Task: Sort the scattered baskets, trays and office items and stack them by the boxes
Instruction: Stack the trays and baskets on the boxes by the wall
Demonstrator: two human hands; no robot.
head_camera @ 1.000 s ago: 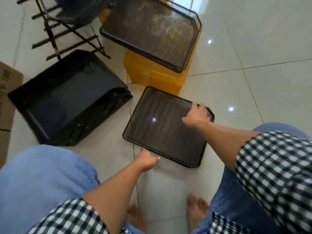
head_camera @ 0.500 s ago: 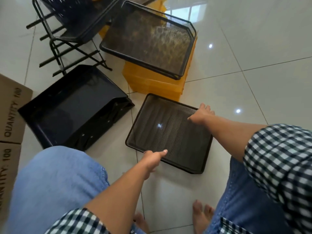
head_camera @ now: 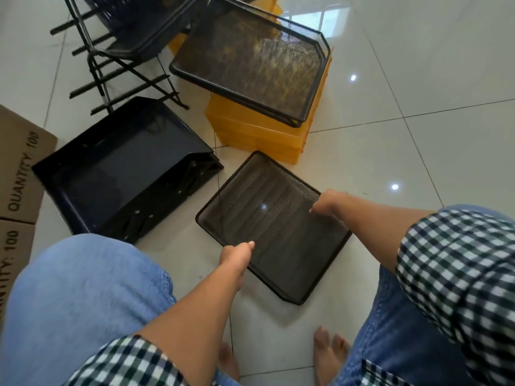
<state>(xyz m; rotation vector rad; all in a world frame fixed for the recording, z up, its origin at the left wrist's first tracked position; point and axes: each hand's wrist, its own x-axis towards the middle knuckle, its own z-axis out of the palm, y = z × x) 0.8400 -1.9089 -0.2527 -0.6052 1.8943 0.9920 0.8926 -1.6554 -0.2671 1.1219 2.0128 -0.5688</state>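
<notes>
Leftward, boxes [head_camera: 22, 168] read "QUANTITY: 100" — left hand [head_camera: 235, 253], right hand [head_camera: 330, 203] grip tray [head_camera: 278, 232].

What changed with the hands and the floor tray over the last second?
The left hand moved forward onto the near-left rim of the mesh tray and now pinches it. The right hand shifted from lying on the far right corner to gripping the right rim. The tray looks unmoved on the floor; the upper tray on the yellow crates and the black trays stayed put.
</notes>
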